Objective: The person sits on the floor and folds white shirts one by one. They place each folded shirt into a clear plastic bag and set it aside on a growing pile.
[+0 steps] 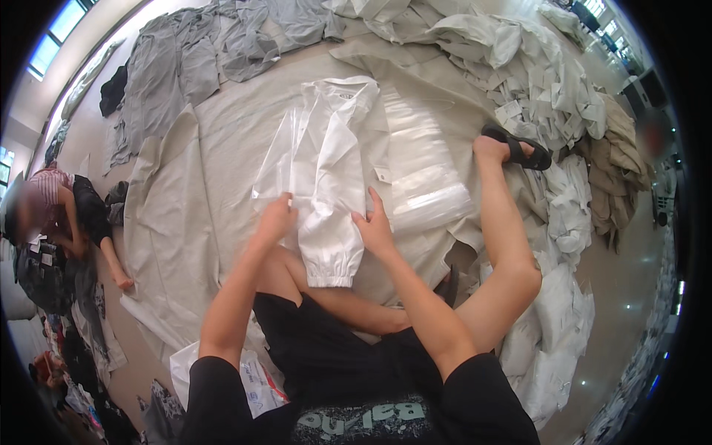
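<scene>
A white jacket [337,167] with a collar and a gathered elastic hem lies folded lengthwise in front of me, its collar away from me. A clear plastic bag [276,167] shows along its left side. At the jacket's left edge, my left hand [277,217] has its fingers drawn together on the cloth. My right hand [377,228] is at the opposite edge, thumb on the cloth and index finger stretched apart from it. To the right lies a stack of clear plastic bags [429,159]. A small white tag [382,174] sits beside the jacket.
A beige cloth [230,156] is spread under everything. Grey garments [174,55] lie at the far left, heaped white garments [545,89] at the right, and a brown pile [619,167] beyond. My sandalled foot [519,147] borders the bags. Another person [63,204] sits at the left among dark clothes.
</scene>
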Demonstrator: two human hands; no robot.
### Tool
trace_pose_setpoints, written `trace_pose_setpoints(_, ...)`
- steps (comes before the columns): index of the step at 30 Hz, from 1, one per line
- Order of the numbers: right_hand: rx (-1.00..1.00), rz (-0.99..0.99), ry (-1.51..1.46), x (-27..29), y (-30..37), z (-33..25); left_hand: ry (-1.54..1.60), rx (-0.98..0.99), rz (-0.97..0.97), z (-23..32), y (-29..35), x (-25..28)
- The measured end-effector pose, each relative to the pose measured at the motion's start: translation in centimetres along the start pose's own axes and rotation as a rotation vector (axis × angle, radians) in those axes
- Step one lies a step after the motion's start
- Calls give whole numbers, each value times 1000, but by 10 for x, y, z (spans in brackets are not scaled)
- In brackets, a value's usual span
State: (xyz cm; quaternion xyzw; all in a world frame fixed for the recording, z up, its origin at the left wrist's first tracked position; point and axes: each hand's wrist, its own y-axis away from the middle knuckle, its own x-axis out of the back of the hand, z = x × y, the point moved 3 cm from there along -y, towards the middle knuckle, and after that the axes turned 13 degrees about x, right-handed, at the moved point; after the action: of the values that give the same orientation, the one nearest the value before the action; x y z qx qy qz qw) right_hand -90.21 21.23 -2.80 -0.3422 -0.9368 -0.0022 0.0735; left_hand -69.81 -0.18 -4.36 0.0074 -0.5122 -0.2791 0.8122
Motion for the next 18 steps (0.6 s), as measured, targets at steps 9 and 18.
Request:
trace_pose_setpoints(9,349,57,607,35,-4,-14,422,186,-284,40,14,-70)
trace_pose_setpoints(18,501,-120,956,22,-4,-16,217,-547,392,151,25,-15)
